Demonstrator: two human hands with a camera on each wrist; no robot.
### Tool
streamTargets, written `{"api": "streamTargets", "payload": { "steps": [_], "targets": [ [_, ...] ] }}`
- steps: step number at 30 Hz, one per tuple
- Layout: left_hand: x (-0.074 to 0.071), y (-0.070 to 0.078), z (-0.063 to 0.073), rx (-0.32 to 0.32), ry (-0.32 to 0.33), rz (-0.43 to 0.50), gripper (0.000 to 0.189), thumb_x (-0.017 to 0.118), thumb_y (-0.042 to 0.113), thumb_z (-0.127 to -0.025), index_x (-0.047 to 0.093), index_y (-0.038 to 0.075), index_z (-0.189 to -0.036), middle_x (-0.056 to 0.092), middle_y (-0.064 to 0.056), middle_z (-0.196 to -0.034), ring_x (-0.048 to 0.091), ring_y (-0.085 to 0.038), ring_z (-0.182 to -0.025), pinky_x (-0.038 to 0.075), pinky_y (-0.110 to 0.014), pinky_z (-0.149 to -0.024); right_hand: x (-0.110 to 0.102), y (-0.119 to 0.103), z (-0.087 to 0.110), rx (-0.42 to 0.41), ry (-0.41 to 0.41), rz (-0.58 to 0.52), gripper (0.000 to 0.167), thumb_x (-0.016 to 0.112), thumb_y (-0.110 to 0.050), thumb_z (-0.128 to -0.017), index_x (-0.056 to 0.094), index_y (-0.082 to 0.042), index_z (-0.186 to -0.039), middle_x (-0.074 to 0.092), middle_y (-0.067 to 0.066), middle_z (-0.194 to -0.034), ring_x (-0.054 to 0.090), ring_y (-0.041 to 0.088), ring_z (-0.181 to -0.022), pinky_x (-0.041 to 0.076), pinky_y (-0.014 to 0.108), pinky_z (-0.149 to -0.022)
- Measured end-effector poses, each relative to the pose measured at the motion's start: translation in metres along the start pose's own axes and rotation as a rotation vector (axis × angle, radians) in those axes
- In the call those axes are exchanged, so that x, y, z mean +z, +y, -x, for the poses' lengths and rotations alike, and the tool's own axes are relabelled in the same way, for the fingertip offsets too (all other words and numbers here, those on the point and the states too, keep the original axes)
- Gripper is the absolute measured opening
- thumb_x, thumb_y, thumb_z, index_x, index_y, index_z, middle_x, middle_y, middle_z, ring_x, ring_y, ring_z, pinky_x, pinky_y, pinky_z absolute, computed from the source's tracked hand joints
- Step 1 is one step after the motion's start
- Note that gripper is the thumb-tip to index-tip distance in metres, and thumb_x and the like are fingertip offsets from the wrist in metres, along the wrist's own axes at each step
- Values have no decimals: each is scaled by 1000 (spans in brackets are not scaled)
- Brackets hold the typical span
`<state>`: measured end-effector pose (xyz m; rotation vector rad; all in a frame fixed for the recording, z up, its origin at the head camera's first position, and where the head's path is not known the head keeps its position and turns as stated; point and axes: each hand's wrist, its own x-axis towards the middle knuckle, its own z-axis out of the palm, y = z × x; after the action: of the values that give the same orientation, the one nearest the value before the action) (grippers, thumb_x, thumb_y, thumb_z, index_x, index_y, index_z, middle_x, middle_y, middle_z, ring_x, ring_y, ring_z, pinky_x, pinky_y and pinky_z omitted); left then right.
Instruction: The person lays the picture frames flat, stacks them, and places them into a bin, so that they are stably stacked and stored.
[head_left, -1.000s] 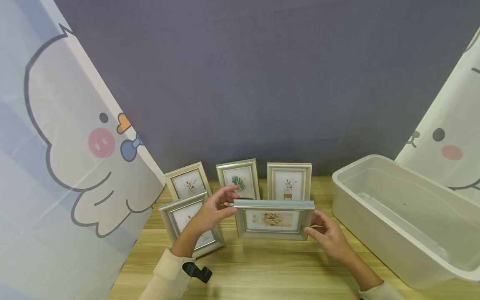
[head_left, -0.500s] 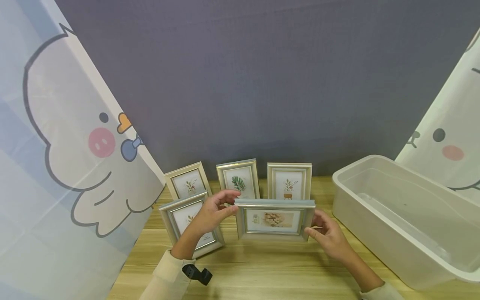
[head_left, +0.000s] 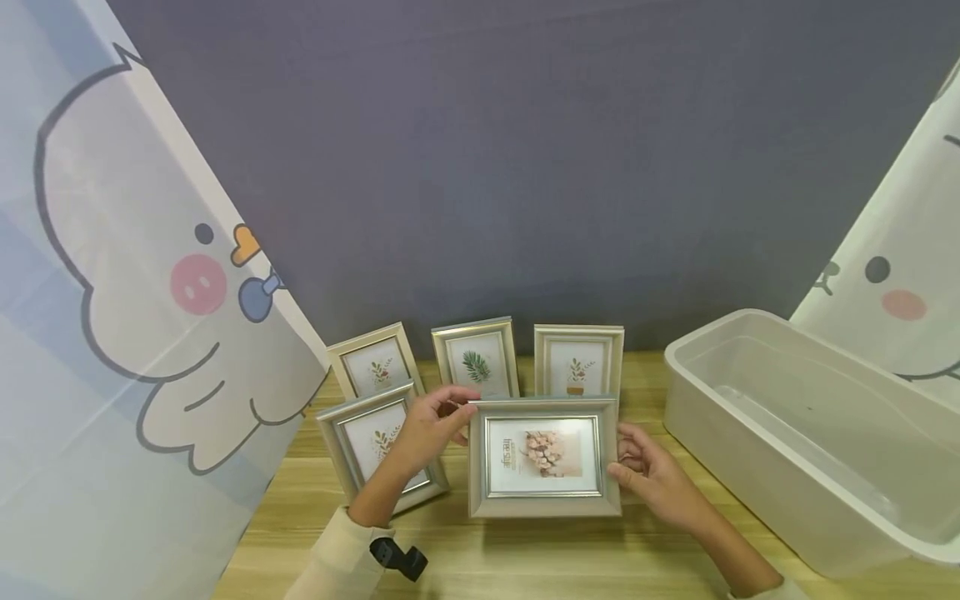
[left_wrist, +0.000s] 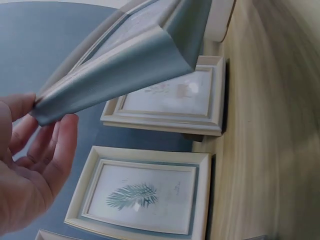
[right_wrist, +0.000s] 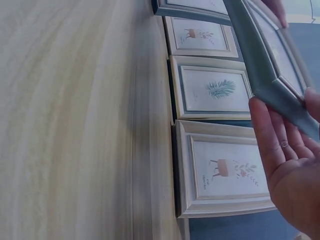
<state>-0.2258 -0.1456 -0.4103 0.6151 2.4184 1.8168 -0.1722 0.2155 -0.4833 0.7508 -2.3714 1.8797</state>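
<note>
A picture frame (head_left: 543, 505) with a pink flower print lies sideways between my two hands, raised over the table with its face tilted up. My left hand (head_left: 435, 427) pinches its left upper corner, thumb in front and fingers behind. At its right edge my right hand (head_left: 651, 471) grips with the thumb on the front and the fingers behind it. In the left wrist view the grey-blue side (left_wrist: 120, 75) of the held frame shows beside my fingers. The right wrist view has my right fingers (right_wrist: 272, 142) under its corner.
Upright at the back stand a left frame (head_left: 375, 367), a fern frame (head_left: 477, 360) and a right frame (head_left: 578, 362). Another frame (head_left: 378, 442) stands in front, partly behind my left arm. A white plastic bin (head_left: 757, 467) sits on the wooden table (head_left: 547, 558) at the right.
The held frame's face has tipped upward, its lower edge coming toward me, so more of the print shows. Both hands keep their hold and have moved only slightly.
</note>
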Motion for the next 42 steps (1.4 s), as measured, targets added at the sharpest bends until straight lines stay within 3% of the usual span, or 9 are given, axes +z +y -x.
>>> {"api": "streamTargets", "payload": {
  "steps": [6,11,20,30,42],
  "targets": [
    [8,-8,3,-160,1,34,26,66,20,-100,69,4,-121,64,-14,-110,64,-17,-86,64,-42,-68,-2,-8,8,156,-38,18,60,58,-8,-103,27,18,-147,65,10,-96,64,10,-68,61,38,-57],
    [17,-16,7,-214,0,22,28,65,20,-101,68,2,-122,66,-13,-111,65,-16,-87,64,-47,-71,-1,-8,11,295,-35,15,63,58,-15,-104,27,16,-151,61,24,-108,67,13,-70,62,40,-59],
    [32,-32,12,-309,-13,-1,28,63,22,-101,68,2,-120,67,-13,-106,67,-17,-81,64,-38,-65,4,-2,23,468,-44,-13,74,63,-21,-102,25,19,-151,60,17,-103,69,17,-76,63,35,-63],
    [50,-53,20,-356,-31,11,23,64,19,-100,69,2,-114,66,-9,-91,64,-18,-73,62,-38,-57,6,8,36,500,-100,59,70,68,-19,-97,36,26,-141,66,8,-85,64,14,-69,62,30,-62],
    [63,-68,23,-382,-28,-71,18,65,18,-98,70,4,-107,66,-8,-94,62,-18,-74,61,-35,-54,12,19,42,465,-121,123,67,69,-12,-95,35,23,-141,64,6,-78,65,14,-58,59,29,-53]
  ]
}}
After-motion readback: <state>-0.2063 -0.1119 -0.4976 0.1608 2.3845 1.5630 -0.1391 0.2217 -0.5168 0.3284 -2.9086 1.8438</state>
